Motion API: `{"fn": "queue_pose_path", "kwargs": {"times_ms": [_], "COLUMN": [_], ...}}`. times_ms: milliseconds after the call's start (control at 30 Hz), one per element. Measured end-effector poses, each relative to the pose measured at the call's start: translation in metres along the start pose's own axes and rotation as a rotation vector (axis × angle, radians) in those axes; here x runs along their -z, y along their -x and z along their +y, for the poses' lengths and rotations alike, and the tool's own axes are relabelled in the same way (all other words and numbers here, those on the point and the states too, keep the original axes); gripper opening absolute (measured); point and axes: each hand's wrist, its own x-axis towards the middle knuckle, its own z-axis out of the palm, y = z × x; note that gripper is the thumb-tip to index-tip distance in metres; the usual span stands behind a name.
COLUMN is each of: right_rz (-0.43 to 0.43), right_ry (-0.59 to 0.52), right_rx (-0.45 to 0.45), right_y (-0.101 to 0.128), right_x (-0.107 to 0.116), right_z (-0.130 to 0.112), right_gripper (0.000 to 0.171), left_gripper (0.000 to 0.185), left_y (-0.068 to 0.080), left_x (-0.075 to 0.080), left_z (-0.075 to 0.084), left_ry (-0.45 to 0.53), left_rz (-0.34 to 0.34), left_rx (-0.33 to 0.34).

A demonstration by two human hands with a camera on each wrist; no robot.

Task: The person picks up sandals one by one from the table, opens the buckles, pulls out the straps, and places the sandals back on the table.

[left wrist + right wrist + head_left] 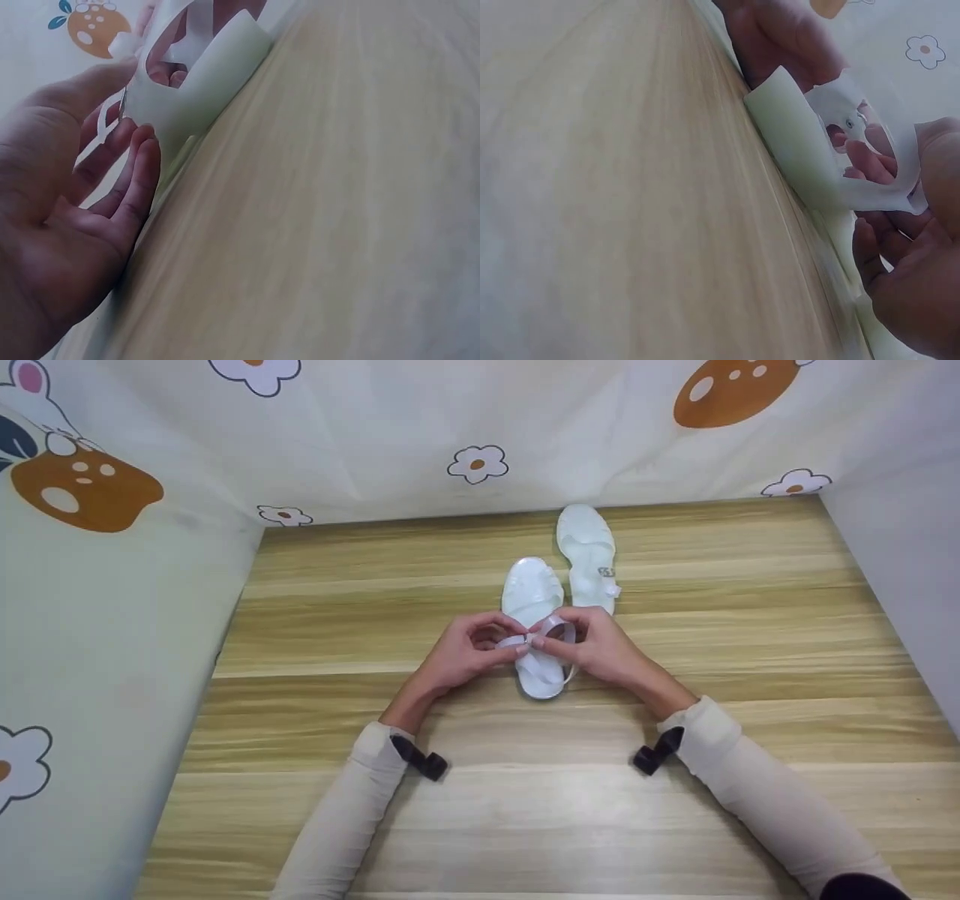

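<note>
The white glossy plastic sandal (534,619) lies on the wooden plank tabletop (375,810) between your hands, its long axis running away from you, heel nearest you and toe toward the far flower-printed cloth wall (480,435). Your left hand (461,649) and right hand (592,645) meet above its middle, each pinching the thin white ankle strap (544,634) with curled fingertips. The wrist views show the heel wall up close and the strap's small metal stud, which the head view does not. Farther off, just right of the toe, lies a second white sandal (586,555), seen only from the head.
</note>
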Motion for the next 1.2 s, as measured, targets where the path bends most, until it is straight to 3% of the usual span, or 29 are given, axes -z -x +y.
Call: {"fn": "queue_pose_path", "kwargs": {"times_ms": [167,600,933,1200], "right_rz": [0.0,-0.063,-0.036,-0.03], "right_ry": [-0.028,-0.066,-0.107,-0.048], "right_rx": [0.006,0.028,-0.002,-0.002], "right_y": [0.0006,-0.0002,0.0009,0.0013], "right_x": [-0.0035,-0.006,-0.0046,-0.005], "right_z": [0.0006,0.0019,0.0035,0.0033], "right_gripper": [0.017,0.014,0.012,0.024], "left_gripper": [0.024,0.021,0.022,0.023], "left_y": [-0.0001,-0.0007,-0.0003,-0.0005], "left_x": [-0.0005,-0.0017,-0.0024,-0.0027], "left_z": [-0.0011,0.0,-0.0009,-0.001], "left_ry": [-0.023,-0.021,-0.004,0.013], "left_rz": [0.031,0.008,0.019,0.014], "left_rx": [-0.022,-0.037,-0.023,-0.021]}}
